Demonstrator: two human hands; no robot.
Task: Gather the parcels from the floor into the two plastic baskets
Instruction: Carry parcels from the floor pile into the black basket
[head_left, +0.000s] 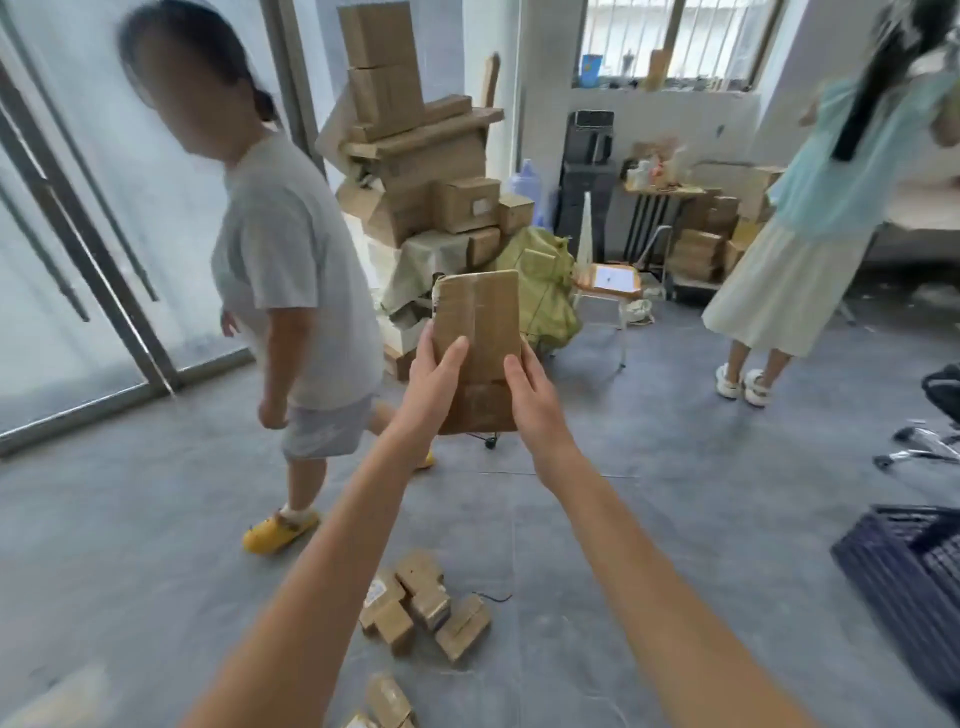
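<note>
Floor parcels (423, 608), hands — left (434, 382), right (530, 397) — gripping brown parcel (478, 332)

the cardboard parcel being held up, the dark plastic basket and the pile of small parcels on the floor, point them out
cardboard parcel (480, 332): head view, on its taped front face between the hands.
dark plastic basket (904, 561): head view, on its slatted near wall at the right edge.
pile of small parcels (426, 605): head view, on a middle box of the cluster.
</note>
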